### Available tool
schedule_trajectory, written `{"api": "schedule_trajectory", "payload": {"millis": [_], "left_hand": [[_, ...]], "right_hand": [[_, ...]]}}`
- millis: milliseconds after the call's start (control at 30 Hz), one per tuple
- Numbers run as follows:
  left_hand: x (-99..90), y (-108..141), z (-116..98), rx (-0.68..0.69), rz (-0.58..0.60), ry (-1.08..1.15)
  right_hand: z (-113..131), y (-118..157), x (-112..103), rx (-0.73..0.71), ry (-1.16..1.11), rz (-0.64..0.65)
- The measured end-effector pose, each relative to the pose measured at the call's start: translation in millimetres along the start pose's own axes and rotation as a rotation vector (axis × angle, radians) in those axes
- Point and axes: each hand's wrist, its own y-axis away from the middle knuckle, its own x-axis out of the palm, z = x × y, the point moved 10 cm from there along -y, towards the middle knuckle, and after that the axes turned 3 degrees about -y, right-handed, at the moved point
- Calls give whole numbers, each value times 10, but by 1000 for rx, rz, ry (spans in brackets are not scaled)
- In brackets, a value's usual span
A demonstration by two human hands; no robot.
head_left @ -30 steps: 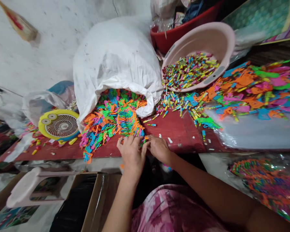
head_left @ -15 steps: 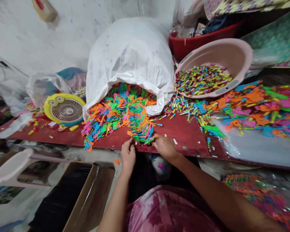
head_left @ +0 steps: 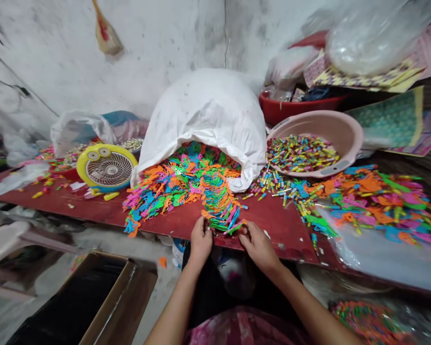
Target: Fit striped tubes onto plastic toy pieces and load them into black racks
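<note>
A neat row of flat, bright plastic pieces (head_left: 221, 203) runs from the heap (head_left: 170, 179) at the mouth of a white sack (head_left: 204, 108) to the table's front edge. My left hand (head_left: 201, 242) is at the row's front left corner, its fingers curled together. At the front right corner my right hand (head_left: 256, 245) has its thumb and fingers drawn in beside the end pieces. What lies between the fingertips of either hand is too small to make out. The pieces are orange, green, blue and pink; their exact kind is unclear.
The red table (head_left: 273, 220) also bears a yellow fan (head_left: 109, 167) and a pink basin (head_left: 350, 139) of small striped tubes. More plastic pieces (head_left: 377, 203) lie on clear plastic at right. Below left stand an open carton (head_left: 120, 287) and a pale stool (head_left: 7, 239).
My view has tipped upward, so the table appears lower and more wall shows. Both hands remain at the row's front end, with the right fingers drawn slightly further together.
</note>
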Motion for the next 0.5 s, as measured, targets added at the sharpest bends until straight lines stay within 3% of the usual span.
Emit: {"api": "schedule_trajectory", "payload": {"millis": [167, 367, 433, 500], "left_hand": [[285, 371, -121, -19, 22, 46], [771, 803, -649, 217, 354, 88], [690, 715, -647, 192, 330, 136], [404, 448, -468, 74, 107, 167]], "right_hand": [[-234, 209, -166, 86, -159, -96], [-811, 146, -735, 220, -304, -311], [-1030, 174, -826, 277, -376, -354], [-1123, 239, -829, 289, -374, -362]]}}
